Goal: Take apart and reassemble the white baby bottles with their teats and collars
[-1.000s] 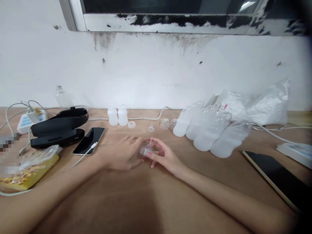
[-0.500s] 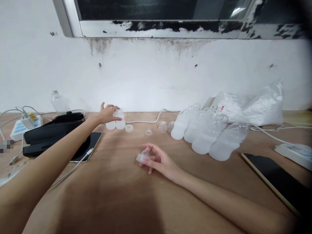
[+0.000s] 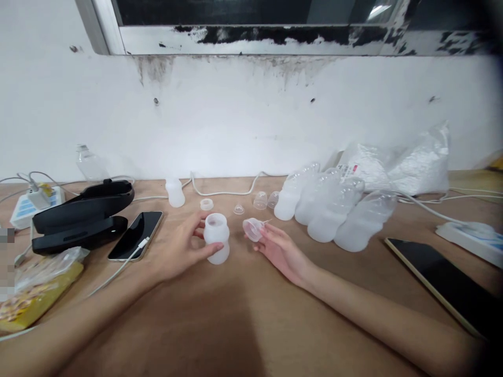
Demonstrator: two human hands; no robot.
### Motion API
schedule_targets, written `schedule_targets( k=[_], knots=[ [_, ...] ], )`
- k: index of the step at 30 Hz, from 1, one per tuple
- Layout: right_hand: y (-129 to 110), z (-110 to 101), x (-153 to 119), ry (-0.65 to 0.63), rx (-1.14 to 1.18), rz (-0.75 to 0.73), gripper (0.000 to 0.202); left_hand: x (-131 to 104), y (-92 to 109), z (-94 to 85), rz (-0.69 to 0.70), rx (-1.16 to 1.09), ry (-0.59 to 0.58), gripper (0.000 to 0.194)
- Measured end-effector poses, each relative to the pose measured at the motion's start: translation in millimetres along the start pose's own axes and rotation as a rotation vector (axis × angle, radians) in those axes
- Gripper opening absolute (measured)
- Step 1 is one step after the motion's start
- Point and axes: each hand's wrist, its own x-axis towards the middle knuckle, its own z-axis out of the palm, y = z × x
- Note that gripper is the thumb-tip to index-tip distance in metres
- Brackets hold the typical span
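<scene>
Between the thumb and fingers of the left hand (image 3: 183, 251) is a small bottle (image 3: 217, 238), upright with its mouth uncovered; the fingers curve round its far side and the thumb presses across the near side. Whether its base touches the worktop (image 3: 275, 324) is hard to tell. Just right of those fingers, apart from the bottle, the right hand (image 3: 286, 254) pinches a clear teat cap (image 3: 253, 230) near its thin tip, the hollow side turned toward the bottle.

The step in hand looks like bringing the two together. The next move would seem to call for steadying the bottle, turning the cap's hollow side down and centring it over the mouth. Beyond the left fingers are a second bottle (image 3: 175, 192) and a loose ring (image 3: 206, 204); beyond the gap between the hands lies a loose teat (image 3: 238, 209), with domed bottles (image 3: 357, 230) beyond and right of the right fingers.
</scene>
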Motion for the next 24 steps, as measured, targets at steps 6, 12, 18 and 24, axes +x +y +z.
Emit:
schedule_targets(
  k=[6, 12, 18, 24],
  knots=[
    [-1.8, -5.1, -5.1, -0.026, 0.055, 0.077, 0.024, -5.7, -21.7, 16.1, -0.114, -0.137, -0.154, 0.038],
    [-0.2, -5.2, -3.7, -0.047, 0.042, 0.088, 0.028, -7.1, -11.7, 1.8, -0.119, -0.100, -0.179, 0.045],
    [0.3, -5.1, -4.6, -0.019, 0.005, 0.108, 0.027, -5.0, -10.1, -2.4, -0.153, -0.058, -0.179, 0.036],
    [1.0, -3.4, -5.1, 0.000, -0.030, 0.081, 0.029, -6.4, -3.2, -3.1, -0.162, 0.043, -0.209, 0.036]
  ],
)
